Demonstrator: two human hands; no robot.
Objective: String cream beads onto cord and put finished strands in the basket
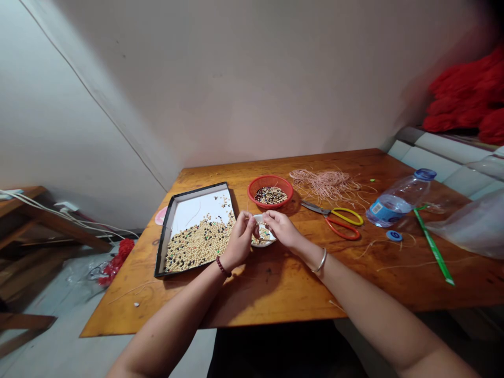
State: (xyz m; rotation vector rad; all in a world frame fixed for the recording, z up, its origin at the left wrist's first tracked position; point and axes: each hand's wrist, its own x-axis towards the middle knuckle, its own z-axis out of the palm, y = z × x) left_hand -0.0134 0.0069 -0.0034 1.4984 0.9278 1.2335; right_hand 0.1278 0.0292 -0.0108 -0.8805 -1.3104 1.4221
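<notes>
Over a small white bowl [264,243] with beads in it, my left hand [242,236] and my right hand [282,229] face each other, fingertips pinched. Whatever sits between the fingers is too small to make out. To the left lies a black-edged tray [226,193] full of pale, dark and a few green beads. Just behind the bowl stands a red basket [289,195] holding mixed dark and pale beads. A tangle of pink cord [325,184] lies at the back, right of the basket.
Scissors [342,216] with yellow and red handles lie right of my hands. Further right are a water bottle [397,202], a blue cap [394,235], a green strip [434,247] and a clear plastic bag [472,223]. A pink lid [161,216] is left of the tray.
</notes>
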